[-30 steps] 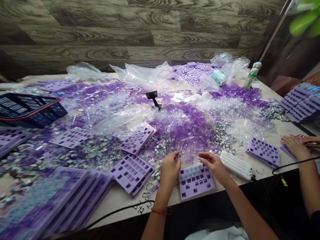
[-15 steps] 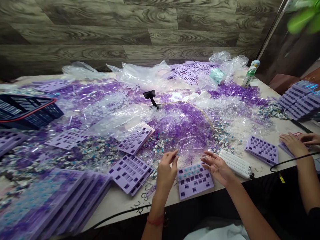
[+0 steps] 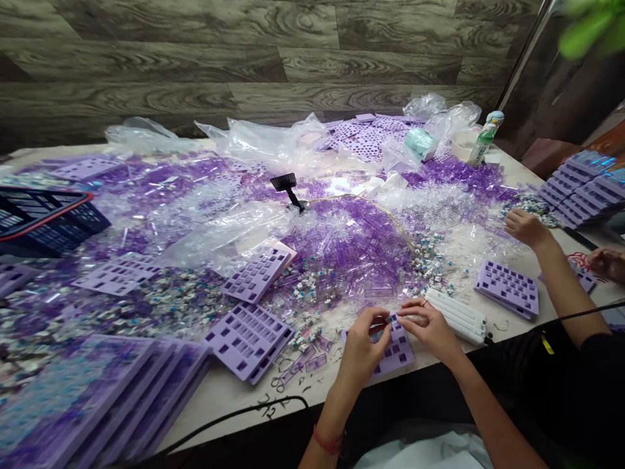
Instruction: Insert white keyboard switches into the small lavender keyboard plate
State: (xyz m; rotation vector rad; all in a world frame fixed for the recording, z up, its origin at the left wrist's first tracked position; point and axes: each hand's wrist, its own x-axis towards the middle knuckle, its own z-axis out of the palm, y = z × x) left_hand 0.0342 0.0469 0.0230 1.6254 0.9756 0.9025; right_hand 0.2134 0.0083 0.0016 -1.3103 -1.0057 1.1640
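Observation:
Over a purple keyboard plate [image 3: 399, 354] at the table's front edge, both my hands come together. My left hand [image 3: 361, 345], a red string on its wrist, pinches a small blue-tipped key switch [image 3: 390, 319] between thumb and index finger. Facing it, my right hand [image 3: 432, 327] has thumb and fingertips closed just beside that switch; whatever lies in them is too small to make out. The hands hide much of the plate's upper part. Loose key switches [image 3: 308, 329] lie to the left of the plate, and clear purple pieces [image 3: 361, 247] are heaped behind it.
Stacked plates [image 3: 247, 342] stand left, with filled plates [image 3: 112, 391] nearer me. A white bar-shaped unit [image 3: 456, 316] lies right of my hands. Further off are a black brush [image 3: 288, 189], a dark basket [image 3: 53, 218] and plastic bags [image 3: 263, 143]. A co-worker's hand [image 3: 527, 229] reaches over the right side.
My hands, apart on either side of the plate before, have closed together above it, the left moving right. The co-worker's hand has moved from a plate toward the switches further back.

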